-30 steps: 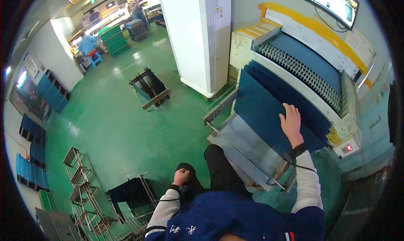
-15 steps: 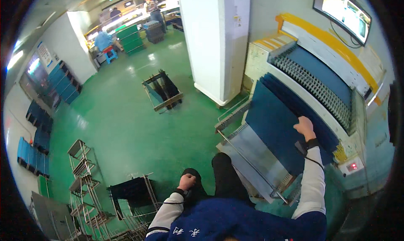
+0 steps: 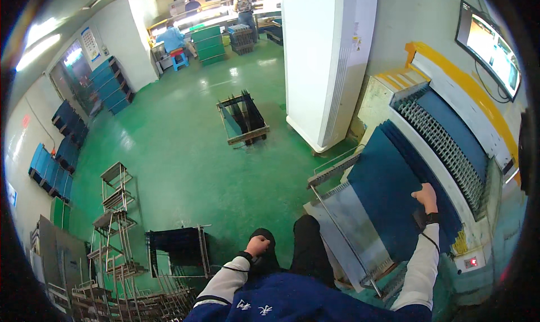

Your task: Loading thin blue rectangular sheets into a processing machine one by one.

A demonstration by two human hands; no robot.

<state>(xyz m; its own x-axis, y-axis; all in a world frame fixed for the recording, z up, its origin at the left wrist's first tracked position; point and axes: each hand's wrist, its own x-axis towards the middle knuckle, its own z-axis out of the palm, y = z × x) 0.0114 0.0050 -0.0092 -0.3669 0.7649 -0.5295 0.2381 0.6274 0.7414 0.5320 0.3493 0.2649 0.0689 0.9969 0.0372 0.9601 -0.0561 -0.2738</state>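
My right hand (image 3: 426,198) is closed at the edge of a dark blue flat panel (image 3: 382,189), its fingertips partly hidden. Behind that panel, more thin dark blue panels (image 3: 413,153) stand close together, leaning toward the machine. The panels sit in a metal rack (image 3: 337,218) with toothed side bars and a pale flat base. On my knee rests my left hand (image 3: 258,246), fingers curled into a loose fist, with nothing visible in it.
Right of the panels stands a machine with rows of rollers (image 3: 444,147), below a wall screen (image 3: 489,46). A white cabinet (image 3: 312,68) rises ahead. Racks of dark panels (image 3: 244,119) and stacked metal frames (image 3: 115,220) stand on the green floor. People work at a lit far bench.
The view has turned left, so the surroundings sit farther right and lower. My right hand stays at the panel's edge, and my left hand stays on my knee.
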